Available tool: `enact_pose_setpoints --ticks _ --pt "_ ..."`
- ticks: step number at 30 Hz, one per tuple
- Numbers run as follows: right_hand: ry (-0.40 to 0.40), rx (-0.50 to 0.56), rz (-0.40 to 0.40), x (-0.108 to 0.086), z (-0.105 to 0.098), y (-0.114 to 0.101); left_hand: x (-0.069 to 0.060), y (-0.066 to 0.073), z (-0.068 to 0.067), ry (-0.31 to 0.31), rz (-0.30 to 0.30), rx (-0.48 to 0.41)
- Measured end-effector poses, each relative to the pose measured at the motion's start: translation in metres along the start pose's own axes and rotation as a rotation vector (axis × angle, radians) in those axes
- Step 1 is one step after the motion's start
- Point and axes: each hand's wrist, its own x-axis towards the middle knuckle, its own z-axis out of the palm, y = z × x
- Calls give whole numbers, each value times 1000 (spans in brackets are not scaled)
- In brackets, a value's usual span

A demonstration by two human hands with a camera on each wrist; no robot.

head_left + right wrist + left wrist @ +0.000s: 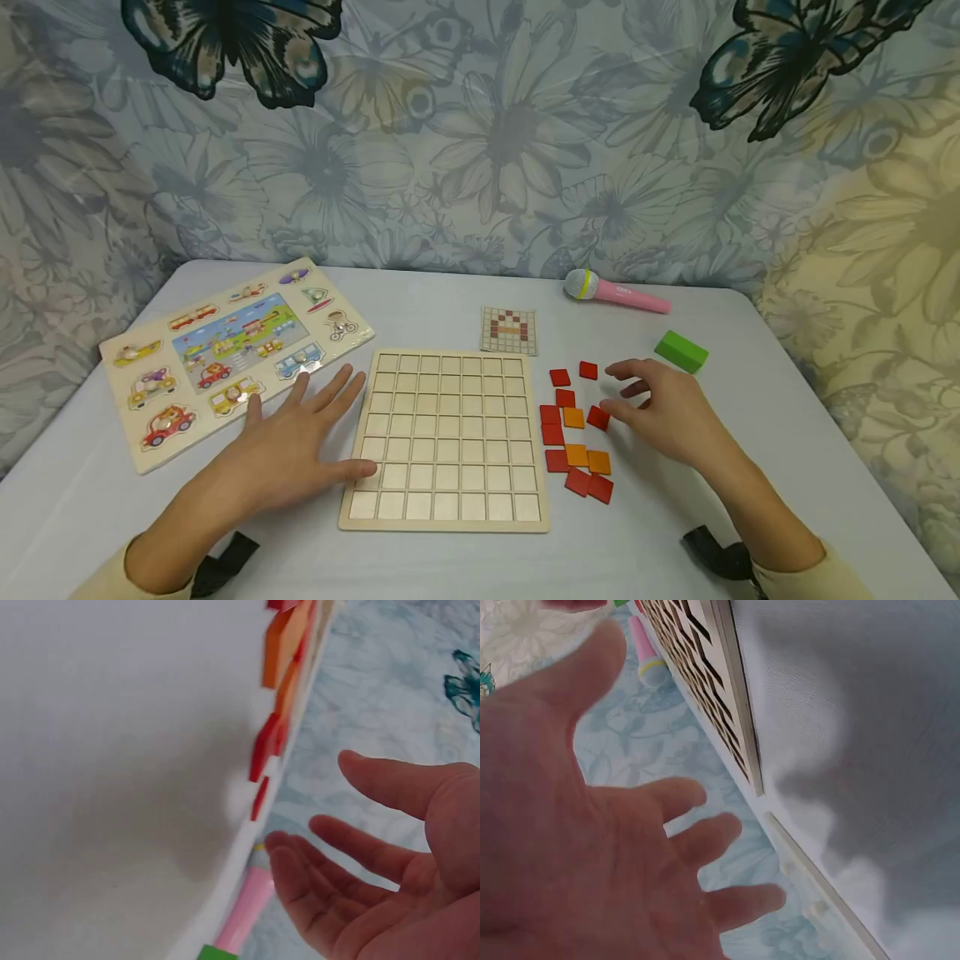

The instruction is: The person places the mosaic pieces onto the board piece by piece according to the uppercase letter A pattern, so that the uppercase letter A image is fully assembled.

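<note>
In the head view a wooden grid board of square cells lies in the middle of the table. My left hand spreads its fingers at the board's left side, the thumb over the edge; the left wrist view shows the palm holding nothing. Right of the board lie loose square tiles, several red and a few orange. Over their right side hovers my right hand, fingers loosely bent, thumb near a red tile. Nothing sits between its fingers in the right wrist view. A small pattern card lies behind the board.
A wooden vehicle puzzle board lies at the left, close to my left fingers. At the back right are a pink toy microphone and a green block. A patterned cloth hangs behind the white table.
</note>
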Motion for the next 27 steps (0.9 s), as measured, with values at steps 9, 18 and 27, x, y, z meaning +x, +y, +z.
enact_pose_setpoints --ticks 9,18,27 --pt "-77 21 8 32 2 8 -3 -4 6 -145 68 -40" --pt "-176 55 18 50 6 17 -3 -3 13 -204 71 -41" --pt "-194 13 48 60 7 13 -1 -2 16 -168 73 3"
